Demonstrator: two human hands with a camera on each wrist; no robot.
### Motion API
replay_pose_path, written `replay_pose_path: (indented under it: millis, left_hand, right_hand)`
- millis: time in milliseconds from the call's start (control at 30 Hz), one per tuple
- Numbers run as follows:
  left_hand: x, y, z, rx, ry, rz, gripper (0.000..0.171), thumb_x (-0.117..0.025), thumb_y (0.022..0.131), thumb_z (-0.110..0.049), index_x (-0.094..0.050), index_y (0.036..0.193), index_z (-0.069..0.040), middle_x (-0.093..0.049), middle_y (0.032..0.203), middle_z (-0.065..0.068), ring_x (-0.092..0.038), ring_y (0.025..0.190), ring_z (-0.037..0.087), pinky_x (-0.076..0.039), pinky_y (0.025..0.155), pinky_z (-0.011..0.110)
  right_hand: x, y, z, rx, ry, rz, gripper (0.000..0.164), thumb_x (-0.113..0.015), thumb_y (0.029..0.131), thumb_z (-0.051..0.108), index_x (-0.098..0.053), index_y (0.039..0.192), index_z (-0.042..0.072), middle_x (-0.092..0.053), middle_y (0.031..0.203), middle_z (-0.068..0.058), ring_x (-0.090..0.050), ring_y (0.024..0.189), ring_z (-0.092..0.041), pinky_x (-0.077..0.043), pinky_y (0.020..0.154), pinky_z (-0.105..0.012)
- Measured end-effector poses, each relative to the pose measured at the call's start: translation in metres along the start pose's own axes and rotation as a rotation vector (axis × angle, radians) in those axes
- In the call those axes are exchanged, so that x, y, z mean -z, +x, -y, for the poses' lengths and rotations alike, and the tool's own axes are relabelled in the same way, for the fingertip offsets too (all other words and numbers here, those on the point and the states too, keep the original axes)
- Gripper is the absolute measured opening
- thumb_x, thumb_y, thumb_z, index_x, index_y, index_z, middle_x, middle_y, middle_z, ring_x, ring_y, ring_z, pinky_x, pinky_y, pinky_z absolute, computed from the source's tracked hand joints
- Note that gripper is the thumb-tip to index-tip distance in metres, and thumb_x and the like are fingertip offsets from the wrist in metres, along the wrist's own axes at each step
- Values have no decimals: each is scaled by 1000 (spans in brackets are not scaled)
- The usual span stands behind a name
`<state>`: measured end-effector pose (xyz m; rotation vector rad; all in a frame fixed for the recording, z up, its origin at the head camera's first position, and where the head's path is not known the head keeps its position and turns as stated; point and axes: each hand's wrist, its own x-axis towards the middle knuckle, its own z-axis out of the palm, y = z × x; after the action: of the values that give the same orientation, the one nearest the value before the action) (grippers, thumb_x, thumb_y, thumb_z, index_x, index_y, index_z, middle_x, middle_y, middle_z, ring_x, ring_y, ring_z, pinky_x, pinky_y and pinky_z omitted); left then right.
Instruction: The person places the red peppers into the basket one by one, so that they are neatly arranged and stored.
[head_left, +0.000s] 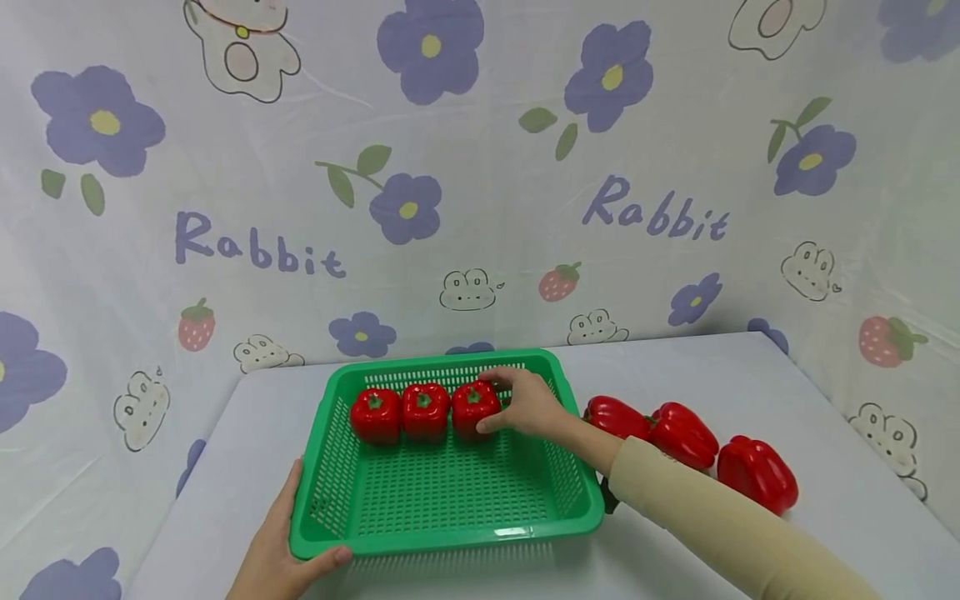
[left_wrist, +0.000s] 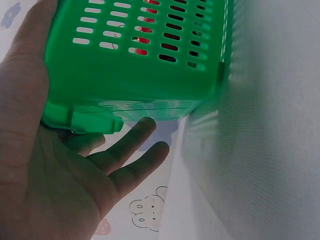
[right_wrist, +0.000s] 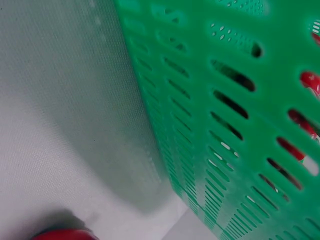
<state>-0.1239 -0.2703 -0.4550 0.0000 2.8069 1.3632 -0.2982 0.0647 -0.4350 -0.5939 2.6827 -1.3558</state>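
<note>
Head view: with right hand (head_left: 528, 406), reaching over the right side of the green plastic basket (head_left: 416, 543) and gripping the rightmost red bell pepper (head_left: 474, 410) inside it, with fingers clamped on this pepper and thumb at its near side. Cannot tell whether resting fully on the basket floor or slightly lifted. Arranged to the left in the same row, in the far part of the basket: two more red bell peppers (head_left: 376, 421), standing upright, with green stems on top. With left hand (head_left: 279, 546), touching the near-left corner of the basket, thumb laid along the near rim; in left wrist view, outside the basket wall, fingers (left_wrist: 142, 165) stretched and apart. On the white desk (head_left: 217, 500), to the right of the basket: three further red bell peppers (head_left: 684, 435), lying just beyond the beige sleeve (head_left: 720, 517). Behind everything: white cloth (head_left: 495, 142) with purple flowers.
</note>
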Motion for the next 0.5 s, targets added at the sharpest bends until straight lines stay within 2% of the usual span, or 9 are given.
replay_pose_path:
  millis: [133,500]
  left_hand:
    - [0,0,0,-2,-11,-3,121,-83,79,-39,4,158,-10,-12,160,22,-25,139,43,-30,105,62]
    - [0,1,0,23,-1,7,122,-82,79,-42,4,158,-10,-13,159,22,-27,138,42,-33,104,61]
  right_hand:
    - [-1,-1,1,-14,8,-6,69,-91,69,14,-61,131,9,-65,120,-6,-59,113,-27,-54,86,-41]
    - [0,-2,-1,-12,51,-5,69,-90,70,13,-60,132,5,-65,121,-8,-59,113,-27,-54,84,-41]
